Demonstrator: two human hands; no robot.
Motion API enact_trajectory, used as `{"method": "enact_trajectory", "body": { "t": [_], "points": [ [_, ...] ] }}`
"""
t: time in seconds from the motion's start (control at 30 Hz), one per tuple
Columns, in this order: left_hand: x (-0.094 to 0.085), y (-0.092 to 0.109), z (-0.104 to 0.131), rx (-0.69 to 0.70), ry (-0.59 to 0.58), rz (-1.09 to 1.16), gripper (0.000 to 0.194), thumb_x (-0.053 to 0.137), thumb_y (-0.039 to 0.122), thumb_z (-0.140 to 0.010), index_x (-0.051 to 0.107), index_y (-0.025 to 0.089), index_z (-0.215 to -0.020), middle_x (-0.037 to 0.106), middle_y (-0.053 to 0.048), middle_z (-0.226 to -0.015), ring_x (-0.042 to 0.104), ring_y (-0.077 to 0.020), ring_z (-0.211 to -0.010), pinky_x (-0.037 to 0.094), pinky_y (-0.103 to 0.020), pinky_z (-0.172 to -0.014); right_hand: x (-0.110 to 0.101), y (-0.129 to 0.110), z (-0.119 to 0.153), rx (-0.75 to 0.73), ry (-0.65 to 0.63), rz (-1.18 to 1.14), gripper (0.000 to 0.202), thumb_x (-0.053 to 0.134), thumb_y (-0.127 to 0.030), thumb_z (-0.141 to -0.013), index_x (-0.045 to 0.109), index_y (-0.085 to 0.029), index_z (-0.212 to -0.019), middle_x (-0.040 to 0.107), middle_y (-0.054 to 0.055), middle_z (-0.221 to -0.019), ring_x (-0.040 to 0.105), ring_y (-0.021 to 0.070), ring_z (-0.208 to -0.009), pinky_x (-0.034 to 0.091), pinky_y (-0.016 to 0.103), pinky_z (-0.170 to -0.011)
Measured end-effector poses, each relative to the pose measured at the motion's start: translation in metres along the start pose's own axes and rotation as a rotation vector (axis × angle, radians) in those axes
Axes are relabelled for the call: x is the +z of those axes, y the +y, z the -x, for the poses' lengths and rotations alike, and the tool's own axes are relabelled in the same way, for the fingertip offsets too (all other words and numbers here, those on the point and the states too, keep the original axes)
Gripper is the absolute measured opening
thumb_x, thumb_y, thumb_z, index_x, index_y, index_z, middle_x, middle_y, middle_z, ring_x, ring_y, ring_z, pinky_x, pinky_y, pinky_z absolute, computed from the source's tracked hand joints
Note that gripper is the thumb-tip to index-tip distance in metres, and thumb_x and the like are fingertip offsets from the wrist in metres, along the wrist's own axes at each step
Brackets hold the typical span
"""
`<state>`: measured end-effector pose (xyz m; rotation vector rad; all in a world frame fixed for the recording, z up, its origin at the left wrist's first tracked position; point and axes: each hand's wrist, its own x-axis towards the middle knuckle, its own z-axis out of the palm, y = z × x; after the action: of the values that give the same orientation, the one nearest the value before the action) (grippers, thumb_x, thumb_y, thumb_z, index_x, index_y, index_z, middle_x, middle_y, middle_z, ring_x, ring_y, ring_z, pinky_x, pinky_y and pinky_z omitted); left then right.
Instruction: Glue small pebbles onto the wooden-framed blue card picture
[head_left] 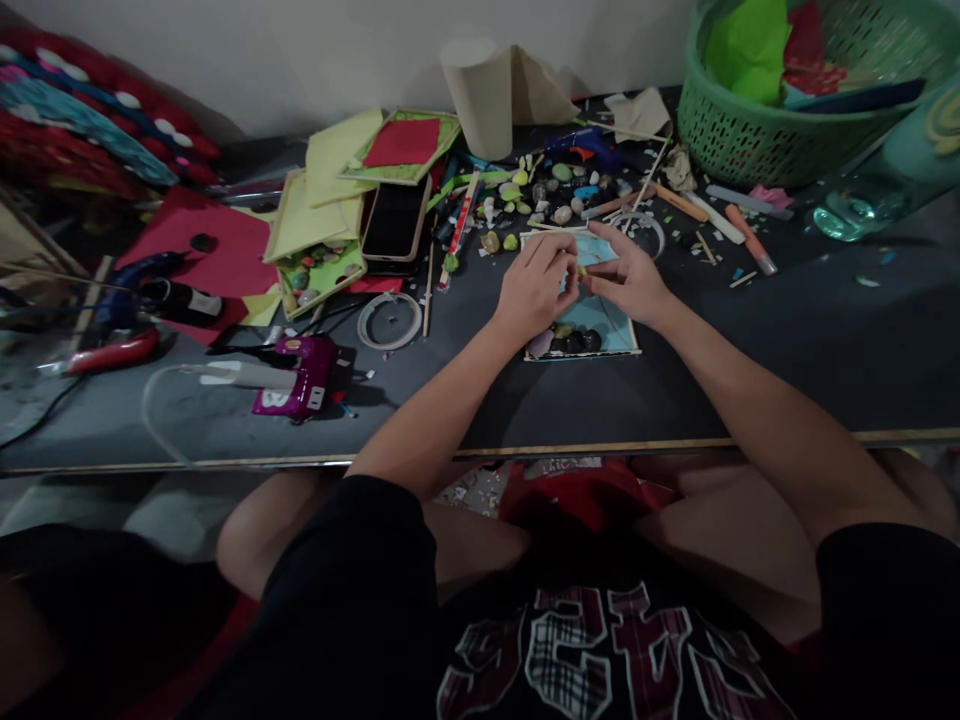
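Observation:
My left hand (pixel 536 285) and my right hand (pixel 631 275) meet above a light-blue picture panel (pixel 615 320) with a thin pale frame. A tiny yellow piece (pixel 582 270) shows between the fingertips of both hands, pinched there; its kind is too small to make out. My left fingers are curled together, while my right index finger reaches over the panel's far edge. Along the panel's near edge lie dark pebbles (pixel 574 342), with a greyish-purple stone (pixel 540 344) at the left corner. The hands hide part of the panel's middle.
Loose coloured pebbles (pixel 562 213) spread behind the panel, near a blue glue gun (pixel 585 148). A green basket (pixel 750 140) and a bottle (pixel 847 212) stand right. Left are a phone (pixel 397 225), a tape roll (pixel 390 321) and a purple device (pixel 309 378). The table edge (pixel 525 453) runs in front.

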<state>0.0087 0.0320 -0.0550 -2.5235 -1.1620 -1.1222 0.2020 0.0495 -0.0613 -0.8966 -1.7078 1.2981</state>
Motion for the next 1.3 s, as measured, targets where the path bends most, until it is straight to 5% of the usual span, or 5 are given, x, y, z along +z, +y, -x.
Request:
{"method": "enact_trajectory", "body": {
  "t": [0.4, 0.83, 1.1, 1.3],
  "points": [
    [-0.007, 0.001, 0.0, -0.012, 0.051, 0.015, 0.032, 0.04, 0.042, -0.103, 0.061, 0.024, -0.116, 0.065, -0.01, -0.117, 0.062, -0.0234, -0.113, 0.051, -0.042, -0.1, -0.007, 0.014, -0.006, 0.019, 0.041, 0.027, 0.095, 0.076, -0.063, -0.075, 0.03, -0.029, -0.151, 0.071, 0.004, -0.094, 0.072, 0.0248, -0.093, 0.063, 0.041, -0.076],
    [-0.005, -0.001, 0.0, 0.025, 0.076, -0.014, 0.032, 0.045, 0.042, -0.101, 0.066, 0.022, -0.088, 0.067, -0.006, -0.098, 0.064, -0.0198, -0.101, 0.052, -0.042, -0.096, -0.004, 0.004, -0.003, 0.064, 0.063, 0.027, 0.1, 0.083, -0.059, -0.069, 0.031, -0.024, -0.148, 0.071, 0.001, -0.083, 0.07, 0.0203, -0.081, 0.062, 0.04, -0.08],
    [-0.006, 0.0, -0.002, -0.006, -0.014, -0.005, 0.023, 0.045, 0.034, -0.1, 0.06, 0.02, -0.09, 0.064, -0.008, -0.108, 0.062, -0.0224, -0.109, 0.051, -0.043, -0.099, -0.002, 0.003, -0.001, 0.059, 0.052, 0.043, 0.095, 0.082, -0.049, -0.075, 0.03, -0.025, -0.151, 0.072, 0.003, -0.09, 0.07, 0.0203, -0.084, 0.062, 0.041, -0.081],
    [0.006, -0.004, -0.001, -0.067, -0.047, 0.072, 0.025, 0.049, 0.043, -0.098, 0.058, 0.021, -0.089, 0.063, -0.009, -0.11, 0.059, -0.0252, -0.113, 0.049, -0.046, -0.102, -0.001, 0.004, 0.001, 0.025, 0.044, 0.154, 0.091, 0.073, -0.054, -0.08, 0.029, -0.024, -0.154, 0.073, 0.002, -0.086, 0.07, 0.0211, -0.076, 0.06, 0.047, -0.084]
  ]
}}
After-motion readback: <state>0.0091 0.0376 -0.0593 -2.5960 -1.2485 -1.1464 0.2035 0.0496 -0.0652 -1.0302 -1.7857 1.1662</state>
